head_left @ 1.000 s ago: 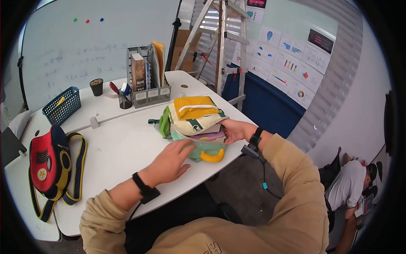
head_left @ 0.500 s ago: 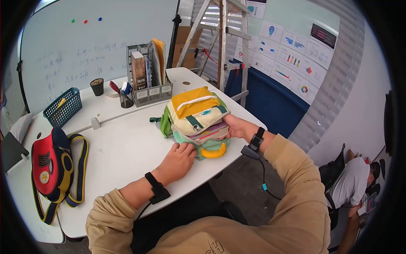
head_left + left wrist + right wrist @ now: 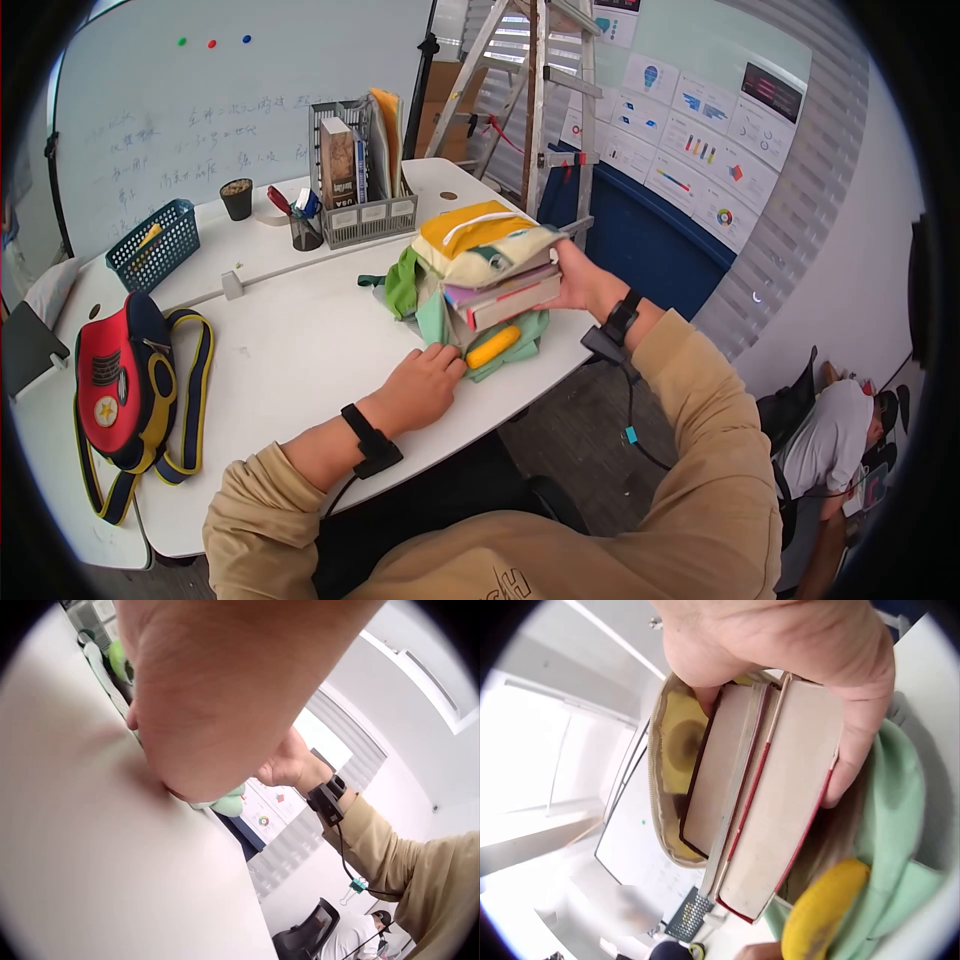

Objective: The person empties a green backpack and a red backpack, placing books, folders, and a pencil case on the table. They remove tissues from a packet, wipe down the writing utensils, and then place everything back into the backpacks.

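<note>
A cream, green and yellow backpack [image 3: 468,232] lies on the white table with its mouth open toward me. My right hand [image 3: 580,280] grips a stack of several books [image 3: 780,780] at the mouth, thumb on one side and fingers on the other. The books stick partly out, and their page edges and red covers show in the right wrist view. My left hand [image 3: 415,388] holds the mint-green edge of the bag low on its near side, beside the yellow padded handle [image 3: 492,347]. Its fingertips are mostly hidden in the left wrist view.
A red and navy bag [image 3: 125,385] with a strap lies at the left. Farther back stand a teal basket [image 3: 155,245], a potted plant [image 3: 237,200], a pen holder [image 3: 306,232] and a grey file rack [image 3: 370,220]. A stepladder [image 3: 540,120] rises behind the table.
My left hand has come down onto the bag's near edge. My right hand has drawn the books farther out of the mouth, and the yellow handle has sunk flatter.
</note>
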